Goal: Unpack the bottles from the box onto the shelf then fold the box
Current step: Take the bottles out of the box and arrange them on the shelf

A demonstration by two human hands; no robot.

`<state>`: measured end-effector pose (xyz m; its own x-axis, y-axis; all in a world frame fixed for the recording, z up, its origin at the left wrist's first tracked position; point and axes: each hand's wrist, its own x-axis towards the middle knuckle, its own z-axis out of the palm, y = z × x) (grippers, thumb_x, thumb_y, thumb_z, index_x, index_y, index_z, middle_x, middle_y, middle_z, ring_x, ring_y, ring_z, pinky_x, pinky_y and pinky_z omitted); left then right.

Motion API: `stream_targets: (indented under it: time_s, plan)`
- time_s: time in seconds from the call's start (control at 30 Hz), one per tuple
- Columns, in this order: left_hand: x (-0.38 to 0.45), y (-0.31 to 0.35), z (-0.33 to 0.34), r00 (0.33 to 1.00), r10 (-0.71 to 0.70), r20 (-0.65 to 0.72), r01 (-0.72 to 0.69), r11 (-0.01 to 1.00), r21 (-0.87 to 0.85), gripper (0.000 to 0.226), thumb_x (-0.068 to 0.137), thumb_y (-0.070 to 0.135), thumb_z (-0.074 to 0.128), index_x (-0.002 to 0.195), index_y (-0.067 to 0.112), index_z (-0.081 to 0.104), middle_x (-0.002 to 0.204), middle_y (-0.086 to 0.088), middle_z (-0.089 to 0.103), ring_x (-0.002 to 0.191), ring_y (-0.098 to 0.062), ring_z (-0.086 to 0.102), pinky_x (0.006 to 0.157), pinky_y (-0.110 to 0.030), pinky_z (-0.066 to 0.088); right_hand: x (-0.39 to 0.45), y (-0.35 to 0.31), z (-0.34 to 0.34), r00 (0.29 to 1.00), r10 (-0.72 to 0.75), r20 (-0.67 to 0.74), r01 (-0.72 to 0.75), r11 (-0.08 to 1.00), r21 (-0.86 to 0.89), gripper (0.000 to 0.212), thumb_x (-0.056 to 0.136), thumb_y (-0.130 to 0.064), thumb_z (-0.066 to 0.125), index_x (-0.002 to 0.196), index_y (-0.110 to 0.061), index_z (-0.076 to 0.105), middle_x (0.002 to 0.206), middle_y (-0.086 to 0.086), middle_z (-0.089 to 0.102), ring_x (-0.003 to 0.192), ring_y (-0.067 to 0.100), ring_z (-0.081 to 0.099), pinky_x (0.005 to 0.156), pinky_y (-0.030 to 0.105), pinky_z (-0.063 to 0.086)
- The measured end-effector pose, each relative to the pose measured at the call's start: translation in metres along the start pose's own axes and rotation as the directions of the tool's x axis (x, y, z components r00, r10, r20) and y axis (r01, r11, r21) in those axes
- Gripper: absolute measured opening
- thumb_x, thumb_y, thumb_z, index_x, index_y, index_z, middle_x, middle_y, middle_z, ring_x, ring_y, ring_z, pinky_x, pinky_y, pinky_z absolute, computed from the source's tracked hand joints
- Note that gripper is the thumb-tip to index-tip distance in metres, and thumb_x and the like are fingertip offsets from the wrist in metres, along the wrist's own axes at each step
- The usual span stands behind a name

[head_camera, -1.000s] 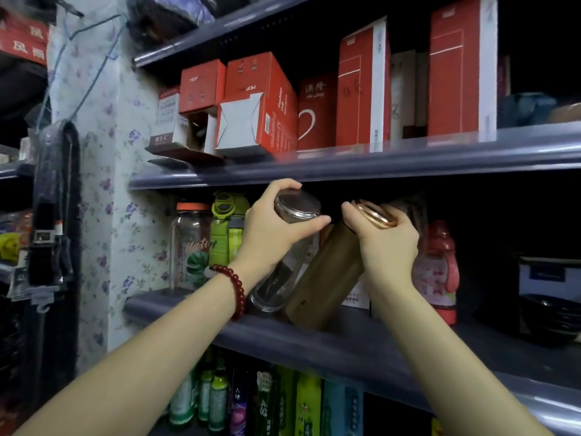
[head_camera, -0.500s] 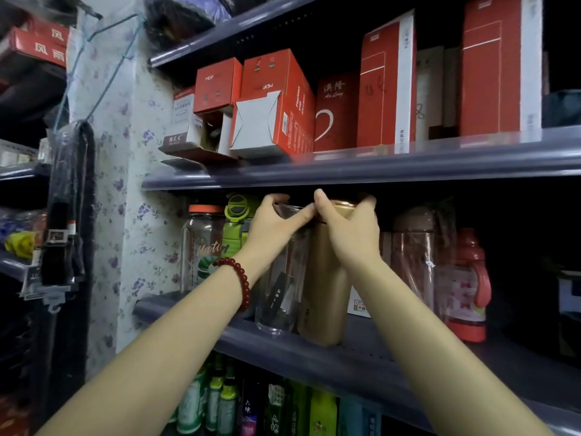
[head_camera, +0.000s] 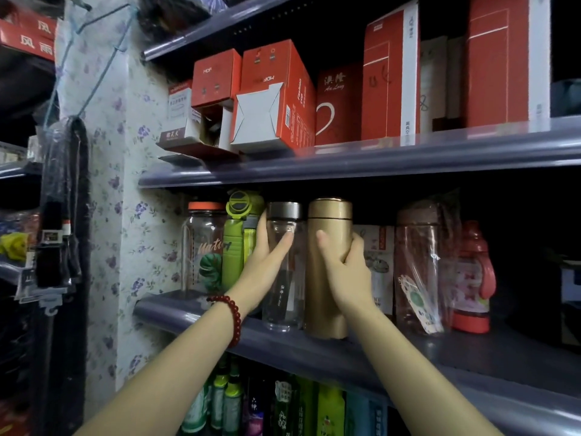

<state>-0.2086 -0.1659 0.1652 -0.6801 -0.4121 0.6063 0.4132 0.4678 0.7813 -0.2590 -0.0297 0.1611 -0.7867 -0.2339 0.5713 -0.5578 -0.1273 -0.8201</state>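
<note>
A clear glass bottle (head_camera: 284, 287) with a silver lid stands upright on the grey middle shelf (head_camera: 314, 350). Right beside it stands a gold flask (head_camera: 327, 297), also upright. My left hand (head_camera: 265, 262) wraps round the clear bottle's middle, thumb across its front. My right hand (head_camera: 345, 269) grips the gold flask at mid-height, fingers curled round its right side. The box is not in view.
On the same shelf stand a clear orange-lidded jar (head_camera: 204, 247) and green bottle (head_camera: 240, 240) to the left, a wrapped pink bottle (head_camera: 421, 265) and red bottle (head_camera: 471, 278) to the right. Red boxes (head_camera: 276, 99) fill the shelf above; drink bottles (head_camera: 226, 401) sit below.
Both bottles went from tilted in my hands to standing upright on the shelf. My hands slid from the lids down to the bottles' middles.
</note>
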Motion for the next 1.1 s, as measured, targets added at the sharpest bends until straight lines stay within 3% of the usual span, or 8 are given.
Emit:
stream_targets:
  time_s: [0.13, 0.23, 0.4, 0.53, 0.63, 0.77, 0.9, 1.1]
  plan:
    - [-0.009, 0.004, 0.002, 1.000, 0.025, 0.001, -0.025, 1.000, 0.002, 0.072, 0.088, 0.061, 0.045, 0.143, 0.054, 0.000, 0.159, 0.014, 0.009, 0.143, -0.011, 0.017, 0.117, -0.041, 0.016, -0.005, 0.007, 0.001, 1.000, -0.012, 0.007, 0.012, 1.000, 0.017, 0.079, 0.085, -0.060, 0.055, 0.149, -0.029, 0.019, 0.137, 0.002, 0.051, 0.122, 0.021, 0.051, 0.102, 0.035, 0.041]
    - [-0.018, 0.001, 0.003, 1.000, 0.016, 0.014, -0.017, 0.999, 0.029, 0.069, 0.096, 0.048, 0.039, 0.147, 0.043, -0.006, 0.156, 0.016, 0.009, 0.127, 0.003, 0.014, 0.104, -0.027, 0.015, -0.007, 0.010, 0.001, 1.000, -0.020, 0.014, 0.020, 1.000, 0.016, 0.080, 0.085, -0.059, 0.055, 0.149, -0.030, 0.017, 0.140, 0.001, 0.049, 0.126, 0.021, 0.049, 0.107, 0.039, 0.040]
    - [-0.036, -0.019, -0.004, 0.996, -0.021, 0.082, 0.009, 0.990, 0.144, 0.073, 0.094, 0.053, 0.038, 0.148, 0.041, -0.010, 0.161, 0.011, 0.001, 0.146, -0.012, 0.015, 0.115, -0.035, 0.016, -0.014, 0.013, -0.001, 0.999, 0.010, 0.042, -0.008, 0.999, -0.048, 0.085, 0.082, -0.063, 0.057, 0.149, -0.029, 0.017, 0.139, 0.003, 0.050, 0.125, 0.025, 0.051, 0.106, 0.047, 0.042]
    - [-0.046, -0.017, -0.010, 0.991, -0.085, 0.105, 0.043, 0.935, 0.353, 0.078, 0.095, 0.048, 0.042, 0.149, 0.032, -0.012, 0.159, -0.002, 0.017, 0.143, -0.022, 0.028, 0.113, -0.035, 0.024, -0.024, 0.013, -0.006, 0.997, 0.049, 0.059, -0.037, 0.980, -0.195, 0.089, 0.081, -0.063, 0.058, 0.147, -0.018, 0.020, 0.139, 0.009, 0.049, 0.123, 0.028, 0.051, 0.103, 0.045, 0.044]
    - [-0.054, -0.016, -0.016, 0.988, -0.106, 0.110, 0.044, 0.887, 0.460, 0.083, 0.093, 0.044, 0.050, 0.151, 0.027, -0.007, 0.148, -0.013, 0.041, 0.125, -0.023, 0.050, 0.103, -0.034, 0.039, -0.031, 0.010, -0.009, 0.997, 0.058, 0.056, -0.035, 0.939, -0.341, 0.081, 0.085, -0.055, 0.059, 0.142, -0.008, 0.027, 0.132, 0.014, 0.052, 0.116, 0.031, 0.054, 0.095, 0.043, 0.048]
    - [-0.066, -0.015, -0.023, 0.992, -0.078, 0.103, -0.001, 0.794, 0.608, 0.082, 0.091, 0.034, 0.058, 0.152, 0.021, 0.004, 0.141, -0.015, 0.048, 0.125, -0.027, 0.052, 0.102, -0.037, 0.044, -0.048, 0.005, -0.013, 0.997, 0.044, 0.056, -0.008, 0.850, -0.527, 0.069, 0.087, -0.045, 0.061, 0.135, -0.005, 0.032, 0.124, 0.016, 0.055, 0.107, 0.033, 0.058, 0.086, 0.047, 0.053]
    - [-0.078, -0.012, -0.032, 0.991, -0.041, 0.131, -0.062, 0.716, 0.695, 0.072, 0.089, 0.028, 0.061, 0.148, 0.012, 0.024, 0.133, -0.013, 0.055, 0.120, -0.025, 0.054, 0.100, -0.036, 0.046, -0.068, 0.002, -0.015, 0.998, -0.026, 0.057, 0.061, 0.651, -0.757, 0.048, 0.089, -0.033, 0.062, 0.121, -0.004, 0.040, 0.119, 0.017, 0.057, 0.106, 0.035, 0.058, 0.079, 0.042, 0.049]
    - [-0.102, -0.011, -0.052, 0.968, 0.040, 0.249, -0.227, 0.566, 0.793, 0.039, 0.088, 0.031, 0.060, 0.122, 0.012, 0.060, 0.117, -0.011, 0.060, 0.109, -0.026, 0.057, 0.094, -0.035, 0.046, -0.095, -0.004, -0.011, 0.981, -0.136, 0.135, 0.181, 0.426, -0.887, 0.039, 0.089, -0.026, 0.059, 0.117, -0.003, 0.047, 0.119, 0.018, 0.055, 0.107, 0.039, 0.055, 0.080, 0.042, 0.047]
